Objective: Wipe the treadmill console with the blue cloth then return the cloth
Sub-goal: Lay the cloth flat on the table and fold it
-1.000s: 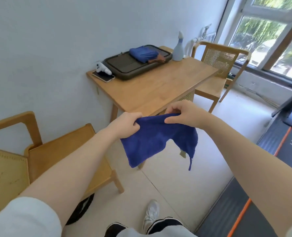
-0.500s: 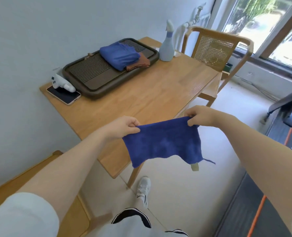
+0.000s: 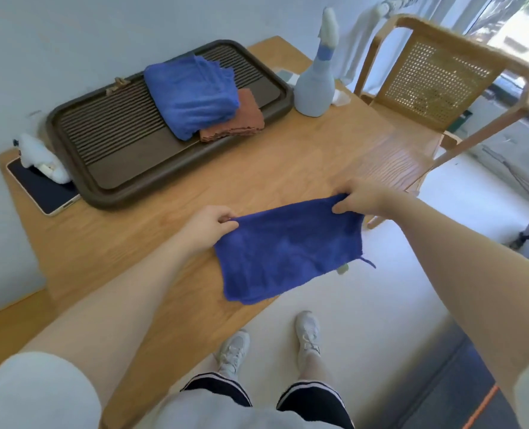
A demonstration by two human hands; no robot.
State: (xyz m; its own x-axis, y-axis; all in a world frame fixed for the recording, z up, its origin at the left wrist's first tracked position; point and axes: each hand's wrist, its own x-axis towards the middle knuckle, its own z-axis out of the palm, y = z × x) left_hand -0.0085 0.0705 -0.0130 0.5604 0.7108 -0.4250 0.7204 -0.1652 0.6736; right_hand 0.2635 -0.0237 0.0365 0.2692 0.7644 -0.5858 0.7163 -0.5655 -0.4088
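A dark blue cloth (image 3: 288,252) hangs stretched between both hands over the front edge of the wooden table (image 3: 257,168). My left hand (image 3: 209,226) pinches its left top corner. My right hand (image 3: 360,198) pinches its right top corner. A small tag and a loose thread dangle from the lower right corner. Only the dark deck of the treadmill (image 3: 461,385) with an orange stripe shows at the bottom right; its console is out of view.
A brown slatted tray (image 3: 108,168) at the back of the table holds a folded blue towel (image 3: 192,94) and a brown cloth (image 3: 238,122). A spray bottle (image 3: 316,78), a phone (image 3: 40,190) and a white controller (image 3: 42,161) sit nearby. A cane chair (image 3: 442,78) stands to the right.
I have stepped up to the table, which now fills the view. Both hands have carried the spread cloth forward over the table's front edge, and the treadmill has slid almost out of sight.
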